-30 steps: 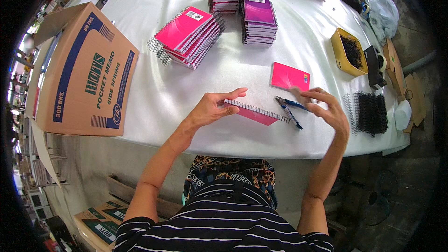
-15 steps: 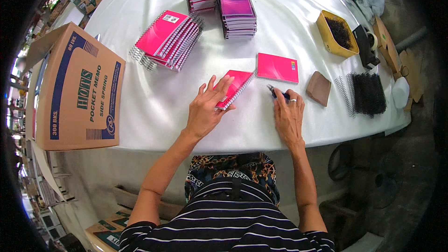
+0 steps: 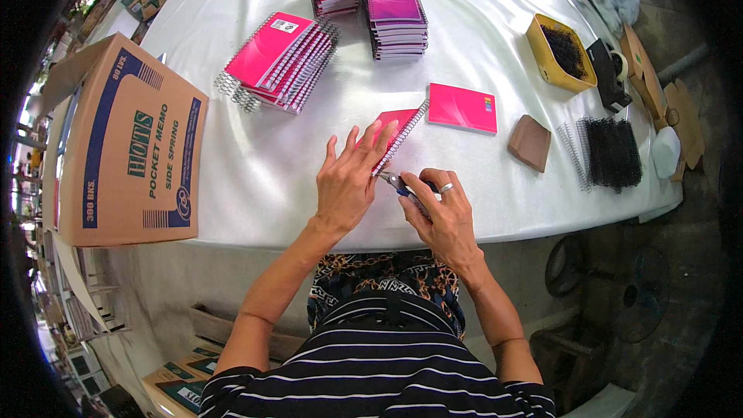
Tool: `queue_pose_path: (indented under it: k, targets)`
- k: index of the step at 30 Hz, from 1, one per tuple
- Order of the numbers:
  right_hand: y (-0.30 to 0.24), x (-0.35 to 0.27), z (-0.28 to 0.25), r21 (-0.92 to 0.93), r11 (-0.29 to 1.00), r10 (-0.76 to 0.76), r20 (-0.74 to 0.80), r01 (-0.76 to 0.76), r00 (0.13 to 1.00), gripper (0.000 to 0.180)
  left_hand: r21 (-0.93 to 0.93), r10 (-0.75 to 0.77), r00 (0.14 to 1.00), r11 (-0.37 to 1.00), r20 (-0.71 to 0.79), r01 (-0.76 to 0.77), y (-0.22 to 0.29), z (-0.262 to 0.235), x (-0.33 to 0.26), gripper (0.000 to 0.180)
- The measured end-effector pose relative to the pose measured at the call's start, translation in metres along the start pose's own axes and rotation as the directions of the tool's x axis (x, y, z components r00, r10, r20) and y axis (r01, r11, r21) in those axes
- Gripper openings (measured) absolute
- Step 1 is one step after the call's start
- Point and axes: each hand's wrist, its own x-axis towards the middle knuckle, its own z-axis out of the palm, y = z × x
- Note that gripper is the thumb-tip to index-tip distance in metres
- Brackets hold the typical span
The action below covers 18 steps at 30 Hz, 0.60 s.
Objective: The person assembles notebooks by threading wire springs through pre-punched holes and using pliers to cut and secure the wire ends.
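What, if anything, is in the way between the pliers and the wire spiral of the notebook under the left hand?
Nothing visible. The right hand has the pliers with their tips at the near end of the wire spiral; the left hand lies beside it, over the pink notebook.

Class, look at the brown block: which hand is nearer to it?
Right. The right hand, gripping blue-handled pliers, is below and left of the brown block in the picture; the left hand is farther left, on a pink spiral notebook.
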Motion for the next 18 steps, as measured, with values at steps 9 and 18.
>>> queue_pose_path:
  k: [9,18]
  targets:
    - [-0.002,0.009,0.0,-0.035,0.997,-0.068,-0.016,0.068,0.998,0.035,-0.043,-0.034,0.999,0.999,-0.01,0.033,-0.001,-0.001,0.0,0.072]
    - [0.015,0.034,-0.023,0.525,0.481,0.23,0.697,-0.702,0.679,0.026,0.052,0.031,0.997,0.998,-0.064,-0.027,-0.004,-0.012,0.006,0.07]
